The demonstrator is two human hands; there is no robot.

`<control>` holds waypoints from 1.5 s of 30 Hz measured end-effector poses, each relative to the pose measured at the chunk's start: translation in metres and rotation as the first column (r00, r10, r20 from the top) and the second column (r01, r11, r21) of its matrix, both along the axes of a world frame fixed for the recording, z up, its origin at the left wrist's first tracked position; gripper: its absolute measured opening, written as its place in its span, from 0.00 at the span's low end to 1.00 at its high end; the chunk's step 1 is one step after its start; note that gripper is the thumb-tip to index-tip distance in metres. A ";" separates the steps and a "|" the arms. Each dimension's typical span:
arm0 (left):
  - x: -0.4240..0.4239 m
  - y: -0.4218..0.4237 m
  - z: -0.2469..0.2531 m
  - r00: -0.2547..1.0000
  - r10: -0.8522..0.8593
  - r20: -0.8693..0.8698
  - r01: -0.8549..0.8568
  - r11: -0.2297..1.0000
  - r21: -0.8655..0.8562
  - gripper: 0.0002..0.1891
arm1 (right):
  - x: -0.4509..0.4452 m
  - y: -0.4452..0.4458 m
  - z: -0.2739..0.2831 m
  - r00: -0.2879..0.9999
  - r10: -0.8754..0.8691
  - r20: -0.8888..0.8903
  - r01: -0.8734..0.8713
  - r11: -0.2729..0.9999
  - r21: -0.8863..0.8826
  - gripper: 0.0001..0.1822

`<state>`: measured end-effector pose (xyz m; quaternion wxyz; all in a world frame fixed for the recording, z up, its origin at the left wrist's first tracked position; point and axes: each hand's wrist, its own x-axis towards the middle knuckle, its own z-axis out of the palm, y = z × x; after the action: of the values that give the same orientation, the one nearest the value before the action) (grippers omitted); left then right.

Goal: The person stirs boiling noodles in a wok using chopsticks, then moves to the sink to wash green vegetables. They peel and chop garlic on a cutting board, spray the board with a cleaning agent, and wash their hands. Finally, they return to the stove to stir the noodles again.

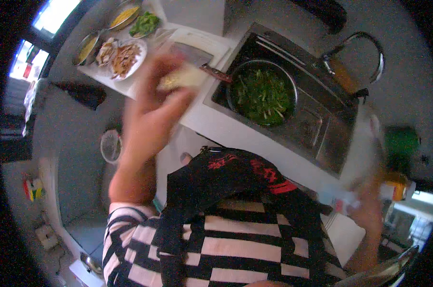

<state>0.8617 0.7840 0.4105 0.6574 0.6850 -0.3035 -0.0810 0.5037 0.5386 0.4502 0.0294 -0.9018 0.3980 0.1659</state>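
My left hand (159, 97), blurred by motion, is over the counter left of the stove. Its thumb and fingers are around a pale container (182, 79) with yellowish bits, too blurred to name exactly. To its right, a round pot (296, 89) on the stove (331, 143) holds chopped leafy greens (265, 95); its handle (216, 73) points towards my left hand. My right hand (369, 193) is at the far right beyond the stove's near corner, strongly blurred; a long pale shape (376, 129) shows above it, and whether the hand holds it cannot be told.
At the upper left are a white plate (141, 59) of sliced meat, two metal bowls of yellow food (125, 17) (86, 50) and a heap of green leaves (144, 24). A curved metal tube (381, 57) stands behind the stove. A green object (401, 143) is at the right.
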 end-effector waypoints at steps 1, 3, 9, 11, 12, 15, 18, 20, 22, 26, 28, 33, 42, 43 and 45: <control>-0.001 0.005 0.017 0.974 0.131 0.186 -0.099 0.980 -0.175 0.28 | -0.009 0.006 -0.001 0.960 -0.267 -0.085 0.275 0.955 0.107 0.24; -0.015 0.021 0.042 0.910 0.205 0.360 -0.015 0.885 -0.466 0.28 | -0.036 -0.001 -0.023 0.872 -0.468 -0.146 0.489 0.851 0.193 0.22; -0.039 0.022 0.023 0.879 0.146 0.453 0.208 0.737 -0.643 0.28 | -0.157 -0.024 -0.135 0.783 -0.619 -0.060 0.568 0.672 0.474 0.16; -0.045 0.035 0.025 0.874 0.216 0.435 0.136 0.751 -0.646 0.28 | -0.185 -0.052 -0.168 0.779 -0.621 -0.081 0.544 0.607 0.579 0.14; -0.041 0.032 0.026 0.881 0.201 0.427 0.149 0.740 -0.656 0.28 | -0.212 -0.046 -0.189 0.743 -0.665 -0.081 0.555 0.543 0.630 0.13; -0.028 0.031 0.026 0.897 0.202 0.393 0.134 0.724 -0.677 0.28 | -0.270 -0.036 -0.234 0.668 -0.733 -0.132 0.572 0.392 0.721 0.12; -0.031 0.032 0.025 0.903 0.213 0.374 0.112 0.723 -0.682 0.28 | -0.291 -0.039 -0.251 0.651 -0.751 -0.110 0.598 0.418 0.684 0.13; -0.033 0.025 0.022 0.905 0.189 0.382 0.129 0.733 -0.668 0.28 | -0.300 -0.040 -0.258 0.658 -0.746 -0.102 0.601 0.440 0.667 0.14; -0.041 0.018 0.011 0.899 0.181 0.398 0.153 0.723 -0.674 0.28 | -0.307 -0.047 -0.261 0.660 -0.746 -0.086 0.608 0.463 0.645 0.15; -0.040 0.003 -0.003 0.906 0.167 0.389 0.165 0.706 -0.688 0.28 | -0.318 -0.053 -0.265 0.647 -0.760 -0.060 0.629 0.488 0.606 0.18; -0.035 -0.007 -0.004 0.913 0.168 0.372 0.146 0.715 -0.684 0.28 | -0.325 -0.061 -0.266 0.652 -0.756 -0.057 0.633 0.501 0.590 0.19; -0.024 -0.019 0.000 0.927 0.136 0.350 0.150 0.720 -0.678 0.27 | -0.356 -0.072 -0.283 0.672 -0.740 -0.020 0.618 0.547 0.565 0.23; 0.033 -0.021 0.005 0.990 0.106 0.093 -0.041 0.847 -0.531 0.27 | -0.412 -0.073 -0.303 0.561 -0.828 0.002 0.660 0.449 0.603 0.10; 0.045 -0.023 0.006 0.996 0.088 0.030 -0.064 0.882 -0.468 0.27 | -0.408 -0.062 -0.318 0.282 -0.953 -0.109 0.757 0.152 0.635 0.08; 0.057 -0.020 -0.008 0.992 0.093 -0.080 -0.115 0.930 -0.350 0.27 | -0.334 -0.051 -0.262 0.773 -0.618 0.139 0.486 0.720 0.496 0.08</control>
<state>0.9192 0.7636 0.4025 0.7823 0.5678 -0.2558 -0.0116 0.1698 0.4878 0.1879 0.3361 -0.7234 0.5953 0.0968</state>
